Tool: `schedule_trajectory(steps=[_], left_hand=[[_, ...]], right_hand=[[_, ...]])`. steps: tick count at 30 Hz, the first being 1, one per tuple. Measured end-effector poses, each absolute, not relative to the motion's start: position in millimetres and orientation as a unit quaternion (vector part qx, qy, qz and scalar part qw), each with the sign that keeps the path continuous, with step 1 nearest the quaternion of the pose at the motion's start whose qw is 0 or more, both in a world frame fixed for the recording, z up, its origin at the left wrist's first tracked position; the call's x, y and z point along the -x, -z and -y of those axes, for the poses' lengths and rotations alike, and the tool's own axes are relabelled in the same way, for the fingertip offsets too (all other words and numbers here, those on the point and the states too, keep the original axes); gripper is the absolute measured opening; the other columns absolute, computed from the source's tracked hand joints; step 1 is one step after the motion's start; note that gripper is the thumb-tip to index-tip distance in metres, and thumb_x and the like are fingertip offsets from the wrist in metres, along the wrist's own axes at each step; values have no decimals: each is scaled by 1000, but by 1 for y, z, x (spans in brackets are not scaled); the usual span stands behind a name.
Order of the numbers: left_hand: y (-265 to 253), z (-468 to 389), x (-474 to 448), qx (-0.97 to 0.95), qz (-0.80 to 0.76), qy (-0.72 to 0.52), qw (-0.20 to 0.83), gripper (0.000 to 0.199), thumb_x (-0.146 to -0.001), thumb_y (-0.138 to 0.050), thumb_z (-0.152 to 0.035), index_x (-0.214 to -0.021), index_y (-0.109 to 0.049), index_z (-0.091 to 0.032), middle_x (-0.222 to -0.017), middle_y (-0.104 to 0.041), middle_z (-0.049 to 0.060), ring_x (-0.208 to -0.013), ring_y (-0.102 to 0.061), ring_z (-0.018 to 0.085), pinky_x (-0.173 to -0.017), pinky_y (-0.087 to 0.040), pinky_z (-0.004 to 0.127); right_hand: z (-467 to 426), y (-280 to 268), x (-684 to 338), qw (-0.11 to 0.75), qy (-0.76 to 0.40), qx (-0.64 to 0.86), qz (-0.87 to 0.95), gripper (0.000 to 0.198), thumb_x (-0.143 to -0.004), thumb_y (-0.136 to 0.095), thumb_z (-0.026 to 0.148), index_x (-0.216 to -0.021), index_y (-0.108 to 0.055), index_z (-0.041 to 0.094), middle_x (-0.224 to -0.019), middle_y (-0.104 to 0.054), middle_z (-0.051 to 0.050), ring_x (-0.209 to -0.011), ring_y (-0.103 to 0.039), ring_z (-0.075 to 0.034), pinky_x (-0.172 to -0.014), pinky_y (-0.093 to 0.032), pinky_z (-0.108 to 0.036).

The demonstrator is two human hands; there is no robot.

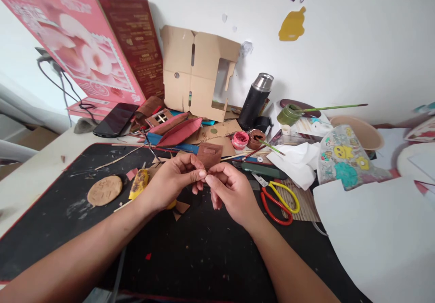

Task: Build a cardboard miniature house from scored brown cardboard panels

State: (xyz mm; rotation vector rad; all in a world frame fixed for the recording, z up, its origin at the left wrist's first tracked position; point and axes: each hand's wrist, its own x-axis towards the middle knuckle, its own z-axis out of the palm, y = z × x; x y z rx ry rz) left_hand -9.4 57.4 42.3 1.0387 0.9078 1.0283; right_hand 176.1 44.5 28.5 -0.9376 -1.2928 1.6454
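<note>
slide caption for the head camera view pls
Left hand and right hand close together over a red-edged black mat, red-and-yellow-handled scissors to their right.

Bright, diffuse light leaves soft shadows on the wall (356,45), edges stretched.

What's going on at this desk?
A person's left hand and right hand meet at the fingertips over the black mat, both pinching; whatever is between them is too small to make out. A brown piece shows just beyond the fingers. The scissors lie to the right, a flat tan disc to the left.
</note>
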Motion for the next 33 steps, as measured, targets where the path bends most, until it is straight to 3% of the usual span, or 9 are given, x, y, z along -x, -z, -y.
schedule_trajectory(steps=[6,12,17,24,33], left_hand=[[-41,-56,8,-431,-383,-448,683,37,-75,-97,-38,-85,-70,-14,-65,-69,-1,-57,-66,11,-52,-54,18],[-40,-56,9,-441,-364,-446,688,41,-78,-95,-30,-110,-72,-16,-82,-75,1,-65,-69,12,-57,-58,21],[-36,-58,12,-450,-376,-447,676,30,-81,-93,-34,-95,-75,-15,-72,-73,0,-61,-69,11,-57,-57,19],[-39,-58,12,-435,-381,-460,674,34,-78,-95,-41,-88,-79,-13,-79,-79,5,-61,-71,13,-54,-59,21],[-41,-56,11,-422,-382,-457,684,31,-76,-96,-36,-89,-80,-14,-78,-79,5,-61,-72,14,-53,-58,20]], right_hand=[[-47,-27,-176,414,-653,381,507,32,-94,-72,51,-94,-60,21,-51,-57,9,-39,-52,-10,-42,-43,-21],[-50,-24,-177,424,-657,389,487,36,-91,-74,54,-93,-58,21,-47,-50,12,-37,-51,-10,-40,-42,-20],[-51,-24,-177,426,-652,393,488,39,-90,-74,57,-92,-59,21,-48,-51,12,-37,-51,-10,-40,-42,-21],[-49,-29,-178,423,-640,407,495,39,-89,-74,57,-93,-60,21,-49,-53,11,-37,-51,-10,-39,-39,-20],[-49,-28,-179,422,-638,401,504,37,-91,-73,56,-94,-59,22,-51,-55,11,-38,-52,-10,-39,-41,-21]])
